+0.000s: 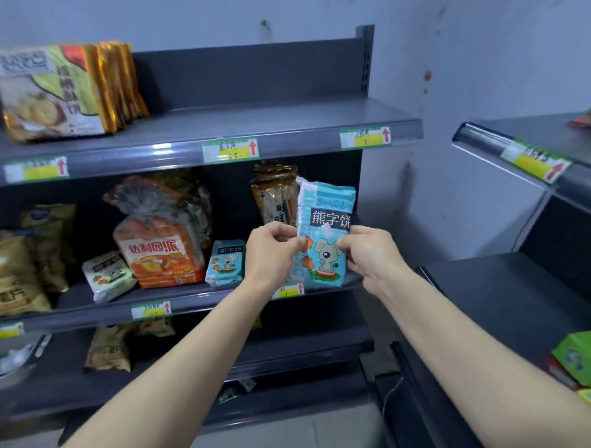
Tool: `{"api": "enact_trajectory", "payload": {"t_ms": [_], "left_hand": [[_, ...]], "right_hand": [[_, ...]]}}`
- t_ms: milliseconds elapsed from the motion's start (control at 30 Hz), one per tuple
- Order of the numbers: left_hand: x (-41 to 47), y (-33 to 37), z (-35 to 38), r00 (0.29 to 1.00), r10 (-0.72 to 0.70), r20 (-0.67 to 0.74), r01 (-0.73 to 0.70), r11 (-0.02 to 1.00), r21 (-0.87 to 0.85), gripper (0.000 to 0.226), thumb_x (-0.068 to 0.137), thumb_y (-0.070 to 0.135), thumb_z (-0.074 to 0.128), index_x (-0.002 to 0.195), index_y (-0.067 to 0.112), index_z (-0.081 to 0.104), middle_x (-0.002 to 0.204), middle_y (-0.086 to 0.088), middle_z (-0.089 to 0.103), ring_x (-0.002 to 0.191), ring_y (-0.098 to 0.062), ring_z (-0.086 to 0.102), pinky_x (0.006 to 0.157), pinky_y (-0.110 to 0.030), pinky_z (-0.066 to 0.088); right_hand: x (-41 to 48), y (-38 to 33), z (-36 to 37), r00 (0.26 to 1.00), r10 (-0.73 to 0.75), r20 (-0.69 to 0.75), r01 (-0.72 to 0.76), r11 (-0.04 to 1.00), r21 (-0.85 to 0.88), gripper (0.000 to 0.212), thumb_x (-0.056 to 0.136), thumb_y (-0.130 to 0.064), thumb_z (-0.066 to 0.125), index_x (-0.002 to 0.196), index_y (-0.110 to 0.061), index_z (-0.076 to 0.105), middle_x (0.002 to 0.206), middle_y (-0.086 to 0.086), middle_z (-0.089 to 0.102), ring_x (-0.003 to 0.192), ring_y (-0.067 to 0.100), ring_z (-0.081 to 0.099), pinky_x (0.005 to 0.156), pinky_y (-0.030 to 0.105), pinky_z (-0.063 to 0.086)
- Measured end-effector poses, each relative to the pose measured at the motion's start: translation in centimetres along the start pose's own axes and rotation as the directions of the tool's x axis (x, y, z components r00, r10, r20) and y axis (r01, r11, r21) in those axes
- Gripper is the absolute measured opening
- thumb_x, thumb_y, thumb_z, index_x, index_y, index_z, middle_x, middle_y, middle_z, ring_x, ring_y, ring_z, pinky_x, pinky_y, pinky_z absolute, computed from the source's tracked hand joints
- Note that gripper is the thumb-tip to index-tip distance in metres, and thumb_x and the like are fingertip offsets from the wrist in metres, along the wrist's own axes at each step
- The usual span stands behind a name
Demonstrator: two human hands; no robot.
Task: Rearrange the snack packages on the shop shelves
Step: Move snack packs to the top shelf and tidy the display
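Both hands grip a light-blue crinkly plastic biscuit packet point(325, 236) upright at the middle shelf point(222, 296) front edge, right end: left hand point(271, 250) pinches its left edge, right hand point(370, 251) its right. Likely light, slippery, contents fragile; hold the side seams.

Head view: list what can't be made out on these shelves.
- Price tags: handwriting too small and blurred.
- Brown pack: lower part hidden behind the blue koala pack and left hand.
- Green boxes: cut off by the right edge.
- Bottom-shelf bags: dark, blurred.
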State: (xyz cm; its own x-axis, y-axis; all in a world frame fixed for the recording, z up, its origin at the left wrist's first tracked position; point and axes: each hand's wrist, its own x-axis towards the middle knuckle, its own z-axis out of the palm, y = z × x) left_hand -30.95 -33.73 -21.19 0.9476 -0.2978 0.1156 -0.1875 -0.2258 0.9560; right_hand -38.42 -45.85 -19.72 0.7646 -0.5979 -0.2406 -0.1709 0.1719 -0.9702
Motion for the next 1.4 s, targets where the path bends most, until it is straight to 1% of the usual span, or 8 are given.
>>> {"api": "enact_trajectory", "payload": {"t_ms": [233,400,567,700,867,1067,1267,1400], "left_hand": [[-0.1,5.0,0.6,0.988,0.152,-0.036,-0.152,0.988,0.019,0.009,0.078,0.013,0.073,0.073,0.013,0.065,0.078,-0.006,0.07,0.064,-0.013,0.06,0.058,-0.032,0.051],[1.4,7.2,0.9,0.976,0.213,-0.043,-0.214,0.977,-0.016,0.01,0.077,0.012,0.073,0.072,0.014,0.065,0.078,-0.007,0.07,0.072,-0.018,0.062,0.066,-0.037,0.054],[3.7,9.9,0.9,0.958,0.284,-0.049,-0.287,0.956,-0.07,0.009,0.08,0.012,0.071,0.075,0.014,0.064,0.075,0.0,0.069,0.065,-0.006,0.06,0.052,-0.016,0.048],[6.5,13.0,0.5,0.936,0.347,-0.05,-0.351,0.93,-0.107,0.008,0.08,0.014,0.071,0.075,0.014,0.064,0.079,-0.003,0.071,0.074,-0.015,0.067,0.061,-0.028,0.055],[9.8,16.4,0.5,0.91,0.411,-0.059,-0.415,0.887,-0.202,0.013,0.078,0.005,0.073,0.072,0.011,0.063,0.071,0.003,0.068,0.06,0.001,0.062,0.056,-0.011,0.049],[12.5,17.6,1.3,0.895,0.442,-0.061,-0.443,0.862,-0.247,0.009,0.077,0.004,0.073,0.076,0.005,0.064,0.07,0.001,0.067,0.059,0.0,0.061,0.061,-0.014,0.053],[14.5,17.5,1.8,0.893,0.446,-0.051,-0.441,0.851,-0.284,0.009,0.076,0.003,0.074,0.075,0.006,0.065,0.075,-0.007,0.07,0.067,-0.011,0.064,0.063,-0.017,0.055],[15.8,17.2,1.7,0.894,0.444,-0.064,-0.444,0.852,-0.278,0.009,0.075,0.004,0.074,0.078,0.002,0.066,0.081,-0.015,0.071,0.072,-0.017,0.064,0.071,-0.028,0.056]], "right_hand": [[0.0,-3.6,-1.6,0.988,-0.157,-0.002,0.157,0.987,0.045,0.025,0.089,0.004,0.05,0.093,-0.013,0.068,0.095,0.009,0.072,0.084,0.024,0.07,0.063,0.032,0.056],[0.4,-6.1,-2.1,0.969,-0.247,0.002,0.247,0.968,0.042,0.025,0.089,0.003,0.052,0.086,-0.017,0.066,0.089,0.003,0.071,0.082,0.017,0.069,0.056,0.024,0.051],[1.9,-9.7,-2.1,0.944,-0.33,0.01,0.329,0.943,0.048,0.023,0.09,0.003,0.052,0.096,-0.014,0.067,0.089,0.002,0.071,0.08,0.014,0.068,0.054,0.023,0.053],[3.5,-14.0,-1.7,0.917,-0.4,0.001,0.399,0.915,0.051,0.022,0.09,0.003,0.053,0.097,-0.014,0.065,0.084,-0.002,0.07,0.076,0.013,0.068,0.05,0.02,0.053],[5.7,-18.4,-1.4,0.879,-0.476,-0.008,0.477,0.879,0.025,0.029,0.09,0.005,0.051,0.086,-0.019,0.066,0.083,-0.002,0.07,0.077,0.017,0.069,0.055,0.026,0.053],[7.8,-20.6,-1.8,0.849,-0.526,-0.04,0.527,0.85,-0.009,0.03,0.088,0.006,0.051,0.097,-0.017,0.067,0.095,0.001,0.071,0.088,0.019,0.068,0.065,0.027,0.054],[9.1,-21.1,-1.5,0.822,-0.567,-0.053,0.567,0.823,0.0,0.032,0.088,0.007,0.052,0.083,-0.022,0.066,0.085,-0.005,0.069,0.08,0.012,0.066,0.063,0.024,0.053],[10.0,-21.1,-0.7,0.815,-0.574,-0.08,0.576,0.818,-0.008,0.03,0.088,0.008,0.052,0.09,-0.018,0.068,0.088,-0.002,0.069,0.084,0.016,0.066,0.068,0.026,0.054]]}}
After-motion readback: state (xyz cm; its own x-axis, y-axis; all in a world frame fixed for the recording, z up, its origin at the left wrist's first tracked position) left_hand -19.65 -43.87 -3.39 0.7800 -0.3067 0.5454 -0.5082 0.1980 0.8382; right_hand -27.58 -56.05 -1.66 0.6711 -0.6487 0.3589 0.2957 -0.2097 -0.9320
